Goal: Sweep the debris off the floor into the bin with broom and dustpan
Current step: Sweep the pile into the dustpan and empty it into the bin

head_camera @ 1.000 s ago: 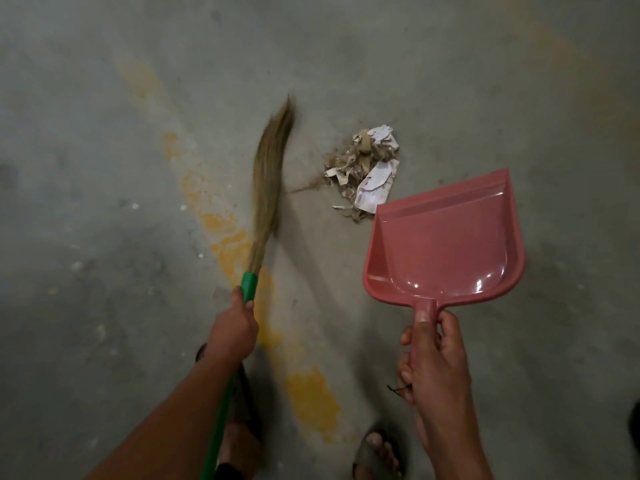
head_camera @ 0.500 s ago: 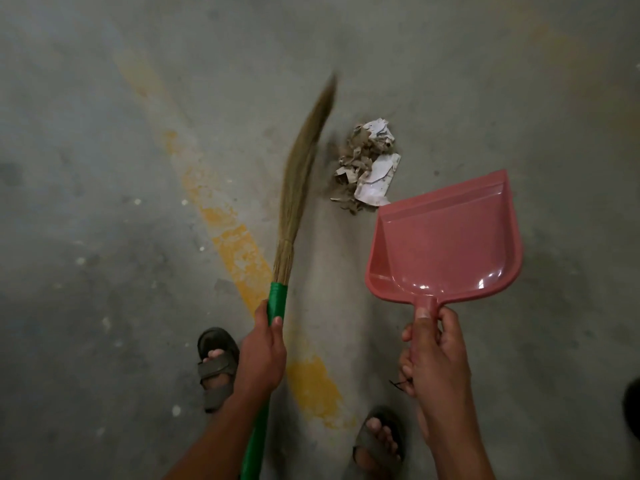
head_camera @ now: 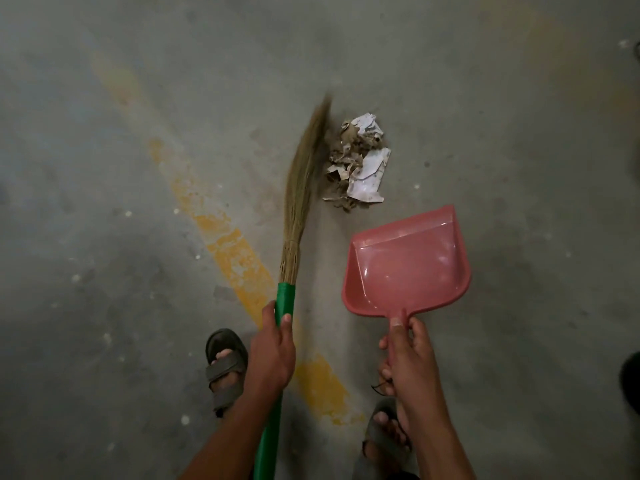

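Left hand [head_camera: 272,355] wrapped round the broom [head_camera: 301,195], right hand [head_camera: 412,358] clutching the dustpan [head_camera: 408,265], debris [head_camera: 358,161] piled just beyond the pan's lip, bristles touching its left edge, nothing scooped yet, bin nowhere in view.

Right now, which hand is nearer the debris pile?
Left, narrowly. The left hand grips the broom handle below-left of the debris pile; the right hand holds the dustpan below-right.

No text, label, brand or number can be read anywhere: the white paper scraps [head_camera: 367,174] carry only faint marks too blurred to make out, and the pink dustpan [head_camera: 408,268] shows none.
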The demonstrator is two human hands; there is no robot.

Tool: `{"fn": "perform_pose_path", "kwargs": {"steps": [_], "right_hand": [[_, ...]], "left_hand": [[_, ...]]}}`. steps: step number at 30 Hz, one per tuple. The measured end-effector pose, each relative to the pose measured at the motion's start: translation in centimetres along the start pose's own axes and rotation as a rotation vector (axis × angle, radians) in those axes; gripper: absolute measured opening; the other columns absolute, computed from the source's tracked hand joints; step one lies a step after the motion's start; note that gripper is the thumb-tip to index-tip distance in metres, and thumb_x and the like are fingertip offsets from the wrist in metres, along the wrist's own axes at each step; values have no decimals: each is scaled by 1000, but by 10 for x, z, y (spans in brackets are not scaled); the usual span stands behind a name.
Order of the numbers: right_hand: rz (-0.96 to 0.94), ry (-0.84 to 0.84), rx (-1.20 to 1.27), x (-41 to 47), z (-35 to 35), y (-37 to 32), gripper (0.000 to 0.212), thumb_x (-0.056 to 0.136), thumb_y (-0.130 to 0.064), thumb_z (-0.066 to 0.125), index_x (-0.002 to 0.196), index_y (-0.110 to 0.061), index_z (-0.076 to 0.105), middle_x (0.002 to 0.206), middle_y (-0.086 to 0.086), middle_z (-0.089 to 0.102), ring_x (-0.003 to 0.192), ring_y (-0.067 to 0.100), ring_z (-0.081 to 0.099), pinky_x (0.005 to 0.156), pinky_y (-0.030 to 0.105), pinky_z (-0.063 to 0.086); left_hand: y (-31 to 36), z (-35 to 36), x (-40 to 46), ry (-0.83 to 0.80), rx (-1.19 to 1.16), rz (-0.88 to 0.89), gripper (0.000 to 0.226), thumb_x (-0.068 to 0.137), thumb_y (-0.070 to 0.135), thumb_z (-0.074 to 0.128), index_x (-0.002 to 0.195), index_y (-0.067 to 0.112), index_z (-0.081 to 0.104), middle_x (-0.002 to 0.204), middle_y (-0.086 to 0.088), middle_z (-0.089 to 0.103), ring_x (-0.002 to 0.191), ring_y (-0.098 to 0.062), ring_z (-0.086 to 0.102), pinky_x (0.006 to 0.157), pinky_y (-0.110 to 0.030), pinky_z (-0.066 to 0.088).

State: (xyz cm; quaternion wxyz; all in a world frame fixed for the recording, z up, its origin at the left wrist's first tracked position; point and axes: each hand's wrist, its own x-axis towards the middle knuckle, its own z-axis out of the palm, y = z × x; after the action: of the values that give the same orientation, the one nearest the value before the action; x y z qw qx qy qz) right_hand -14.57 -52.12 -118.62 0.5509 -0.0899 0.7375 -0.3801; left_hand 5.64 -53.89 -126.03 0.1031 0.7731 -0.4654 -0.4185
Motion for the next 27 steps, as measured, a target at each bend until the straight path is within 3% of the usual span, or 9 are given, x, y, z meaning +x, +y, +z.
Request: {"fn": "perform_pose_path", "kwargs": {"steps": [4,7,12,15,17,19,23,27], "right_hand": [[72,-46,14,5,20,15,31,108,-51,52,104,-20,56,79,-2,53,45,8,36,43,19,25],[99,-60,23,12,36,23,30,107,-53,52,105,-24,59,80,-1,54,47,9,38,44,21,28],[90,-22,-23,27,63,27,34,108,-56,50,102,-23,58,75,-6,59,49,13,47,45,29,40],[98,1,-45,37,77,23,34,108,-55,49,104,-23,59,79,-6,64,52,15,53,47,30,42],[125,3,-33,41,84,19,36,108,-57,48,106,-24,60,82,-7,67,52,16,54,47,28,41],[152,22,-19,49,93,17,38,109,-57,47,108,-21,58,86,-5,67,49,15,51,44,26,37],[241,49,32,71,114,25,35,111,-48,47,113,-15,55,90,1,65,44,10,38,44,23,30],[338,1,88,92,140,37,27,113,-42,46,114,-17,57,90,2,63,45,8,34,45,20,26]], "left_hand": [[14,-12,32,1,-35,19,40,108,55,40,144,36,38,82,-3,68,65,-20,69,58,-40,59],[32,-18,71,-37,-61,42,33,110,49,43,135,28,43,82,-6,68,61,-20,70,48,-27,54],[60,-28,139,-96,-93,-20,24,107,35,56,119,16,51,93,-4,71,80,-18,69,62,-30,49],[73,-39,172,-111,-211,-78,29,103,23,64,125,10,50,96,-10,69,78,-23,70,71,-41,60],[82,-49,188,-113,-197,-34,34,103,19,60,133,12,46,99,-13,66,76,-24,68,66,-41,61],[90,-59,206,-121,-117,32,39,102,23,57,138,17,44,98,-12,65,74,-25,67,63,-41,61],[103,-76,235,-107,3,120,38,103,45,54,135,26,44,95,-13,69,77,-32,70,73,-52,64],[117,-87,255,-100,80,213,40,104,53,51,134,27,44,90,-10,67,74,-33,69,71,-51,63]]}}
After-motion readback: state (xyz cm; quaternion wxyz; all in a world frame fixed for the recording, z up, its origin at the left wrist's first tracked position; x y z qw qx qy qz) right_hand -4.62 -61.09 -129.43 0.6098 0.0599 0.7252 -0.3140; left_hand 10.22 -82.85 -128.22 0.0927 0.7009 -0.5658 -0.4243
